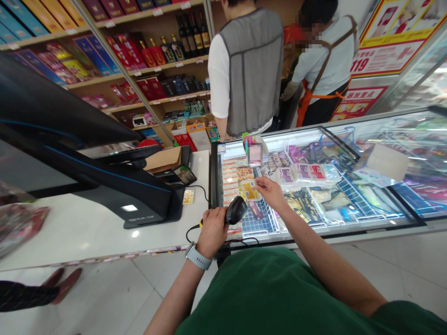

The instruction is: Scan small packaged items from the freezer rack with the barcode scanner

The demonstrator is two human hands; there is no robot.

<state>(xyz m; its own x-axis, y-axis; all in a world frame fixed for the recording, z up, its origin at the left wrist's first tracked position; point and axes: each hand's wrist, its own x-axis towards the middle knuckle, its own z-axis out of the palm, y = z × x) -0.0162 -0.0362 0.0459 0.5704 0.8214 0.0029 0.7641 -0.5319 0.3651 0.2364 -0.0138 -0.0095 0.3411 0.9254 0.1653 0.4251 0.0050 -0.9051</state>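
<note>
My left hand [213, 230], with a pale watch on the wrist, is wrapped round the handle of a black handheld barcode scanner [236, 210]. A cable runs from the scanner's handle. Above the glass-topped freezer [213, 177], my right hand [270, 190] pinches the edge of a small flat pack with a yellow middle [250, 190]. The scanner's head is close to this pack, just to its lower left. Under and around the pack lie packaged foods in wire baskets [258, 225]. What is printed on the pack is too small to read.
A dark checkout screen on a stand [153, 204] occupies the white counter [91, 232] at left, near an open box [164, 160]. A white carton [382, 163] rests on the freezer glass. Two people stand beyond it, one in a grey vest [256, 70]. Stocked shelves [167, 65] line the back.
</note>
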